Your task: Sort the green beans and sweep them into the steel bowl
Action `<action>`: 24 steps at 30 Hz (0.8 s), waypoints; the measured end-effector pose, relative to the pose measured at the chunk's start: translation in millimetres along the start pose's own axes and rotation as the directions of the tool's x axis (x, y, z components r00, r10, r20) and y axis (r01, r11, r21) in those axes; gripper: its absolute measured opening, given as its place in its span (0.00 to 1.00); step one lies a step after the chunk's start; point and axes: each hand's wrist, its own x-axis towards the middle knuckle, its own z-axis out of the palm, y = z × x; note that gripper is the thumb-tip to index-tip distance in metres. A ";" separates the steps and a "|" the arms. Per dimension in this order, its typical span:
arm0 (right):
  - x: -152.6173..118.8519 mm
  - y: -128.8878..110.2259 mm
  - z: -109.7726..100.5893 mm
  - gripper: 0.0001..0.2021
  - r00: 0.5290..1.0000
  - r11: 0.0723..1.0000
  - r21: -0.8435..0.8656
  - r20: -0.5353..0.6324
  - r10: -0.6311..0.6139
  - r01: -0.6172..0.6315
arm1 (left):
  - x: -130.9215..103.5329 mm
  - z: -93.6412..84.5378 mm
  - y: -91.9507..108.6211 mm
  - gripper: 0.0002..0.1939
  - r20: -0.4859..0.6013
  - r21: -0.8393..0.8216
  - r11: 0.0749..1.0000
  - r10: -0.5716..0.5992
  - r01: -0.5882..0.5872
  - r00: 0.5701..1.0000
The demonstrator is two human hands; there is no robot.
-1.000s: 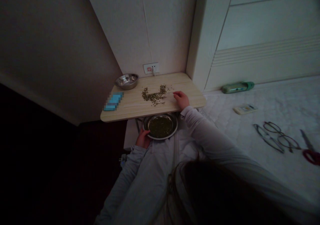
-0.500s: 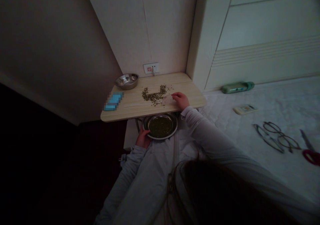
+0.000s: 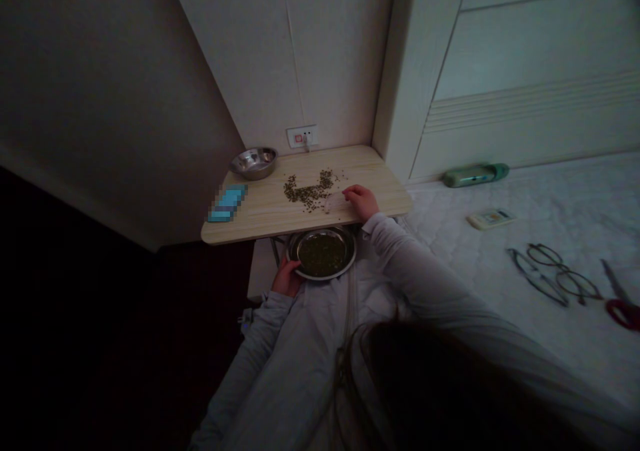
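My left hand (image 3: 287,277) grips the left rim of a round metal bowl (image 3: 351,262), thumb over the edge, the other fingers mostly hidden beneath. Small dark green grains (image 3: 323,254) fill its bottom; the bowl is held over my lap, just below the table's front edge. Above the table (image 3: 260,219), my right hand (image 3: 362,202) has its fingertips pinched together on what looks like a pale, see-through flat piece (image 3: 335,202). Left of this piece, a loose spread of similar green grains (image 3: 307,193) lies on the wood, with a few strays around it.
A second metal bowl (image 3: 255,164) stands at the table's back left, behind a blurred blue phone-like item (image 3: 227,203). On the white bed to the right lie a green bottle (image 3: 475,175), a remote control (image 3: 491,219), eyeglasses (image 3: 563,274) and red-handled scissors (image 3: 623,311).
The see-through piece by my right fingertips shows a little more clearly and has shifted slightly. My left hand and the bowl are almost unmoved.
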 end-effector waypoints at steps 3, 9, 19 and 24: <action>1.5 2.4 0.0 0.11 1.000 1.000 0.030 -0.005 0.009 -0.009 | 0.4 -0.3 0.4 0.21 0.004 0.009 1.000 -0.010 0.010 1.000; 1.8 4.7 0.0 0.12 1.000 1.000 0.030 -0.005 0.007 -0.007 | 5.4 -3.5 -2.0 0.22 -0.018 0.003 0.999 -0.036 0.037 0.999; 1.2 2.4 -1.3 0.10 1.000 0.999 0.034 -0.006 -0.006 0.006 | 23.3 3.6 -7.1 0.24 0.045 0.011 0.994 -0.106 0.106 0.993; 0.6 2.2 0.1 0.09 0.999 0.999 -0.017 -0.014 -0.033 0.033 | 21.6 0.5 -5.6 0.25 0.021 -0.015 0.996 -0.089 0.089 0.996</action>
